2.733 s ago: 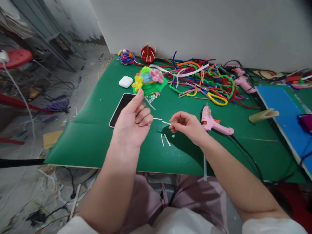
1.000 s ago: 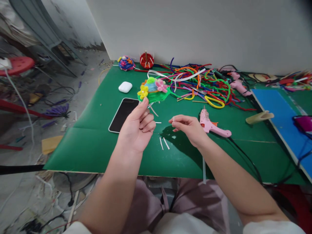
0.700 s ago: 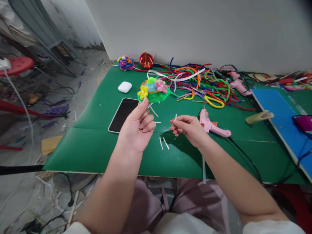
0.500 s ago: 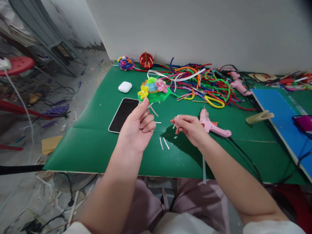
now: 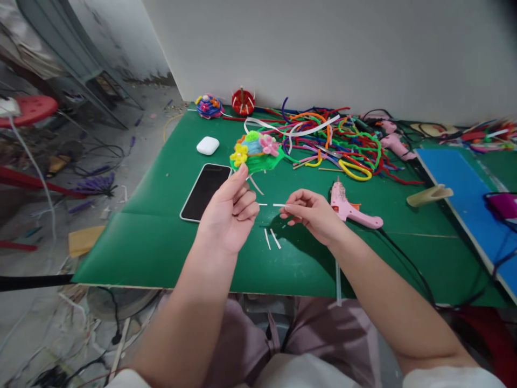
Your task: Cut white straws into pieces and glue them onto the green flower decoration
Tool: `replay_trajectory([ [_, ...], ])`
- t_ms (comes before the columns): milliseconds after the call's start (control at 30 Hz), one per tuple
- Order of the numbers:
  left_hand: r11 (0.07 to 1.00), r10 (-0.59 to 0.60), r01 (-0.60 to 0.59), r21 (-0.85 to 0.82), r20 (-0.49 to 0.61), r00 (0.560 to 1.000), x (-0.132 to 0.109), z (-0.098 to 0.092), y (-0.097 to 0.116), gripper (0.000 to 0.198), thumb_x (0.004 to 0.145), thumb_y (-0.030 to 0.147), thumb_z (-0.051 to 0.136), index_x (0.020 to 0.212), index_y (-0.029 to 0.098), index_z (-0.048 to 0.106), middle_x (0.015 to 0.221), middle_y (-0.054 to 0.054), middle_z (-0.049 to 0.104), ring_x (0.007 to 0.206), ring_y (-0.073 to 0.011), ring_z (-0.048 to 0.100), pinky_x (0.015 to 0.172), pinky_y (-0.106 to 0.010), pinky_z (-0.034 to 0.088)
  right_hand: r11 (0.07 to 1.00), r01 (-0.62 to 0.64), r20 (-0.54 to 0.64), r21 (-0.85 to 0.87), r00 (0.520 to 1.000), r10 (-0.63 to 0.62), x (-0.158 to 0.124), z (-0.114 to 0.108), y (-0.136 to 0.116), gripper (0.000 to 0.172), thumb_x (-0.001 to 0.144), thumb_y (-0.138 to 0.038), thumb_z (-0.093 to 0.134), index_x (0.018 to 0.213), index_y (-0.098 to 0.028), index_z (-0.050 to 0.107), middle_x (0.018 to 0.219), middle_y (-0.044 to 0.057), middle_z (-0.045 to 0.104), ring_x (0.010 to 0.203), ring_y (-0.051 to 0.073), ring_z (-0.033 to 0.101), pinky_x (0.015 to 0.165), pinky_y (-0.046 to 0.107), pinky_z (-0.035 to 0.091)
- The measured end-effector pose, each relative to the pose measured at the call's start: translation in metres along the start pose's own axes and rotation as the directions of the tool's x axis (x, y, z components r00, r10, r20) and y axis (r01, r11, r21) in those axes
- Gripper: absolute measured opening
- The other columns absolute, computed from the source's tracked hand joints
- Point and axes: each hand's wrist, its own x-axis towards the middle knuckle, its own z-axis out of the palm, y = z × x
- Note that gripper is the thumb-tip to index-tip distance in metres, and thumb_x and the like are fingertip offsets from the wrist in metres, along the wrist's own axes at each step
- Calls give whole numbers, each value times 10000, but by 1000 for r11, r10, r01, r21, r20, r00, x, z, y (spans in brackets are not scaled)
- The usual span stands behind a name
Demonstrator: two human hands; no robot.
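Observation:
My left hand [image 5: 232, 215] is closed on a green pipe-cleaner craft [image 5: 258, 153] with a yellow flower, a pink flower and a blue middle, held up over the table. Between the thumb and fingertips of my right hand [image 5: 313, 215] is a short thin white strip [image 5: 279, 205], pointing left. On the table below lie two more white strips [image 5: 275, 238], with others partly hidden behind my left hand. A pink hot glue gun [image 5: 343, 205] rests just right of my right hand, a clear glue stick [image 5: 338, 283] jutting past the table edge.
A phone [image 5: 205, 188] and a white earbud case [image 5: 208, 145] lie at left on the green table [image 5: 141, 242]. Behind are a pile of coloured pipe cleaners [image 5: 307, 129], yellow-handled scissors [image 5: 355, 170] and two round crafts [image 5: 243, 101]. At right sits a blue board [image 5: 464, 199].
The white strip in my right hand has turned from slanting upright to lying level, pointing left. My left hand and the flower craft have barely moved.

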Motion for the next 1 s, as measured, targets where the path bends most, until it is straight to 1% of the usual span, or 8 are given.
replay_trajectory([
  [67,1000,-1,1,0,-1,1000,0,0,-1,323,831,184,573,596,168,352,478,99,178,330,-12,191,298,-144,145,1000,7,-7,23,1000,-6,-1,0,-1,209,647,-280,759,798,-199,639,728,4,710,701,117,672,536,183,500],
  [167,1000,-3,3,6,5,1000,0,0,-2,318,822,187,588,600,169,360,478,100,183,332,-14,194,298,-143,148,1000,16,17,11,1000,-17,-2,-1,-2,289,694,-288,725,971,-226,672,825,25,727,762,116,672,574,186,510],
  [233,1000,-5,5,11,9,1000,0,-1,-3,334,805,188,610,592,169,354,475,101,189,330,-13,194,297,-143,151,1000,10,44,-26,999,-9,-1,-1,-1,289,718,-295,702,999,-231,681,854,28,726,786,112,667,595,186,513],
  [367,1000,-5,5,16,6,1000,1,-2,-5,349,794,184,620,583,168,343,473,102,190,330,-11,188,296,-141,154,995,-2,40,-98,999,6,0,0,0,174,727,-316,683,856,-200,693,779,19,710,748,116,663,579,195,510],
  [500,1000,-6,6,24,5,1000,1,-1,-8,336,792,173,619,592,167,348,480,102,185,335,-9,187,299,-136,157,997,15,3,-75,1000,-15,-2,4,-3,172,718,-349,695,781,-196,645,752,12,712,714,119,664,565,203,500],
  [767,998,-34,33,51,28,999,3,0,-25,330,746,155,662,607,170,364,493,103,202,337,-3,204,299,-126,169,976,212,-127,47,971,-205,-14,10,-11,130,696,-318,718,706,-213,640,666,-23,654,635,97,608,547,205,493],
  [900,997,-46,44,66,32,998,5,-1,-29,343,734,157,674,600,170,359,497,102,196,341,-3,208,301,-126,173,964,262,-211,42,946,-247,-15,9,-12,111,695,-302,706,683,-223,630,629,-38,604,595,92,574,504,200,468],
  [1000,997,-46,44,64,32,998,6,-1,-31,342,731,159,678,605,171,361,498,102,189,342,-3,208,302,-125,174,964,264,-221,15,941,-254,-15,9,-11,103,701,-296,696,674,-223,629,617,-36,595,565,87,549,486,201,454],
])
